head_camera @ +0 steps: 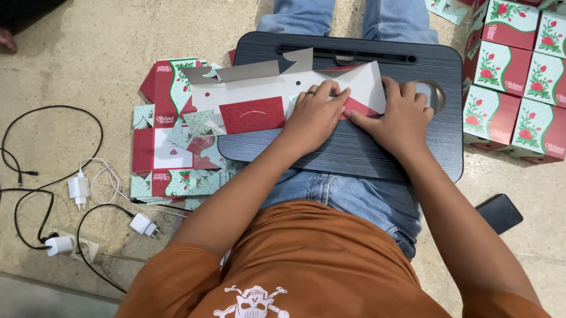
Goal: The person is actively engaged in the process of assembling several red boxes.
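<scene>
A flat, unfolded cardboard box blank (pixel 262 98), grey-white with red panels, lies across a dark lap desk (pixel 371 156) on my legs. My left hand (pixel 316 112) presses down on the blank near its middle, a ring on one finger. My right hand (pixel 399 116) presses the blank's right end, fingers spread over the fold. Both hands lie flat on the cardboard, side by side and almost touching.
A pile of flat red-and-green floral box blanks (pixel 169 137) lies on the floor to the left. Assembled boxes (pixel 527 74) are stacked at the right. A dark phone (pixel 499 212) lies by my right leg. Cables and white chargers (pixel 78 190) sprawl at the left. Another person's foot (pixel 4 37) shows top left.
</scene>
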